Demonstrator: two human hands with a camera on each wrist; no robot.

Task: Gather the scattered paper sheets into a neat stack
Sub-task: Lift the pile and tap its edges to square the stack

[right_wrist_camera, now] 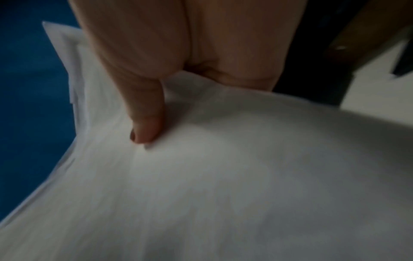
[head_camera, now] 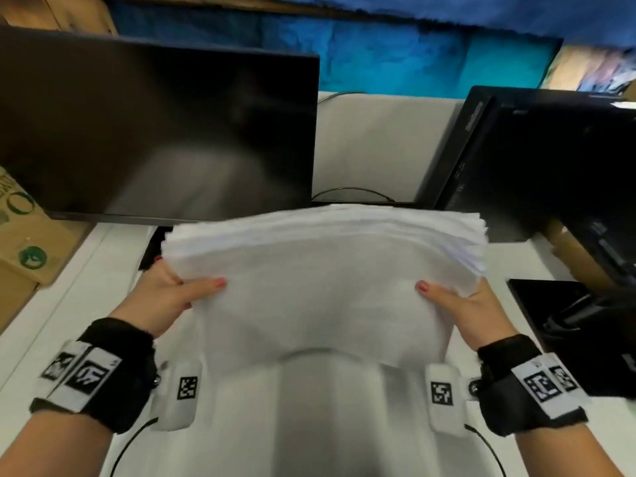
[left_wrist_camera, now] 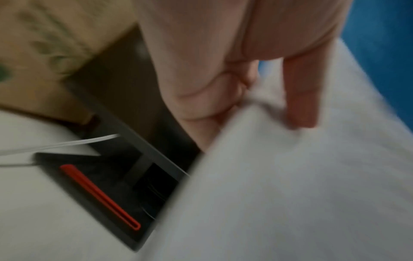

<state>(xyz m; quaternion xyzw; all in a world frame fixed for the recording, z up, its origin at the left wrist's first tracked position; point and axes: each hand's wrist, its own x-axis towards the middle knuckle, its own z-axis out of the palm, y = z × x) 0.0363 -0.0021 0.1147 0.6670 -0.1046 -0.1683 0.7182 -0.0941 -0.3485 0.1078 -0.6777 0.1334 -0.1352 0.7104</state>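
Observation:
A thick bundle of white paper sheets [head_camera: 323,270] is held up above the white desk [head_camera: 79,290], tilted, its far edges fanned and uneven. My left hand [head_camera: 172,297] grips the bundle's left side, thumb on top and fingers hidden beneath. My right hand [head_camera: 461,304] grips the right side the same way. In the left wrist view the thumb presses on the sheets [left_wrist_camera: 290,176]. In the right wrist view my thumb [right_wrist_camera: 145,123] lies on the paper [right_wrist_camera: 223,176]. The view is blurred by motion.
A dark monitor [head_camera: 155,132] stands behind on the left, its black base with a red strip [left_wrist_camera: 100,196] under the paper's left edge. A black computer case [head_camera: 537,160] stands right, a cardboard box [head_camera: 24,242] far left, and a black tray [head_camera: 578,325] at right.

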